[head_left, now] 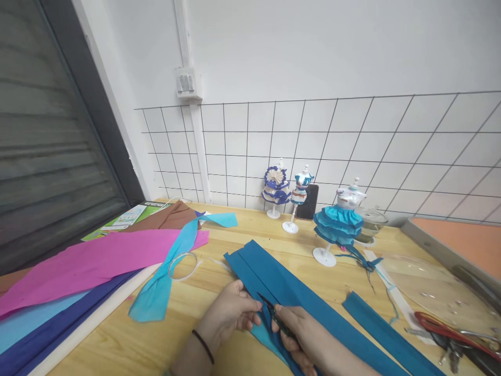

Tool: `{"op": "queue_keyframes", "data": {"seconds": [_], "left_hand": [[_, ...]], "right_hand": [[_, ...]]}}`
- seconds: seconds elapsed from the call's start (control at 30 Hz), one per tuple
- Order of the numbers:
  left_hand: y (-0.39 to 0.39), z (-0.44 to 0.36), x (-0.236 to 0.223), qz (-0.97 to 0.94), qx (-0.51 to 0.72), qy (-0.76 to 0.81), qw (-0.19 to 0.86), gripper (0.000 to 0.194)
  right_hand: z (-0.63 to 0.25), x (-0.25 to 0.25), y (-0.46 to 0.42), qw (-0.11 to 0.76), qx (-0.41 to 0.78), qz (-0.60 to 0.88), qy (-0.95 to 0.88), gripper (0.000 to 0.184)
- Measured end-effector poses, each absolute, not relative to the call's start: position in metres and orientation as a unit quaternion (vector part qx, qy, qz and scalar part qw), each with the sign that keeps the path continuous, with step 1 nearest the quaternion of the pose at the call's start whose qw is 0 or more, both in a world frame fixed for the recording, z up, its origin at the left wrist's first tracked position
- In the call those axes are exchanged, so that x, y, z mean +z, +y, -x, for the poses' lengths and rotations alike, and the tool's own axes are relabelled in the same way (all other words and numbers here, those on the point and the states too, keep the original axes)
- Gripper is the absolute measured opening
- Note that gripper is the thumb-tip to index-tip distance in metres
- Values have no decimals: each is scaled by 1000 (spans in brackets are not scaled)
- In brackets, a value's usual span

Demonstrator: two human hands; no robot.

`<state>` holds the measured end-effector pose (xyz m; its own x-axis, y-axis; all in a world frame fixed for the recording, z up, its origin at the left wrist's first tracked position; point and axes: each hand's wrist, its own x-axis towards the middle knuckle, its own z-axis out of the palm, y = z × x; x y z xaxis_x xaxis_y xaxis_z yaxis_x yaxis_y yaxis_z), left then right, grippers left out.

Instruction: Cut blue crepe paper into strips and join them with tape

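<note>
A wide teal strip of what looks like crepe paper (282, 271) runs diagonally over the wooden table in front of me. My left hand (235, 308) pinches a narrow teal piece at the wide strip's near edge. In my right hand (295, 334) is a pair of small dark scissors (267, 301); the blades point up and left, close to my left fingertips and against the teal paper. My fingers partly cover the scissors' handles. Below my hands, a lighter blue piece (270, 342) shows under the teal one.
Left lie pink (117, 253), blue, cream and brown sheets, a turquoise strip (156, 292) and a ribbon roll (183, 266). Behind stand three mini dress forms, one in a teal tiered skirt (338, 224), and a phone (310, 202). Right are a narrow teal strip (385, 329) and red-handled scissors (442, 324).
</note>
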<state>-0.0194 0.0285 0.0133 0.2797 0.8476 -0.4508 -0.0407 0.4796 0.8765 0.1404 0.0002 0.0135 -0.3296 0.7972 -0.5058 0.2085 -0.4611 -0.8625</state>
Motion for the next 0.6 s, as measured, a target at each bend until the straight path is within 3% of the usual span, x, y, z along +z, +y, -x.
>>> {"op": "queue_keyframes", "data": {"seconds": [0.6], "left_hand": [[30,22,10,-409,320,501,692,41]], "right_hand": [[-135,18,10,211,676,530,-467,36]]}}
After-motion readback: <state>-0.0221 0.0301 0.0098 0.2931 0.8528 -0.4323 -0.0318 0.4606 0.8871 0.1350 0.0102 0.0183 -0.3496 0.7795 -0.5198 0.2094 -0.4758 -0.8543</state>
